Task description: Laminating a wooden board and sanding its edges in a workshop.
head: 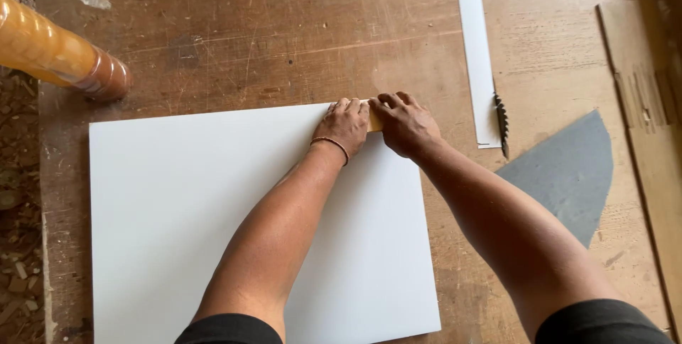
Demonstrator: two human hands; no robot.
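White laminate board (213, 223) lies flat on the scarred wooden table (284, 39), and both hands meet at its far edge. The left hand (344, 125) and right hand (405, 124) close their grip on a small tan block (375, 121) pressed against that edge. Near the board's right corner, a saw blade (501, 125) pokes up beside a white strip (476, 46).

Hands (376, 125) hide most of a tan block (375, 121) at the white board's (177, 223) far edge; board's near edge is cut off.
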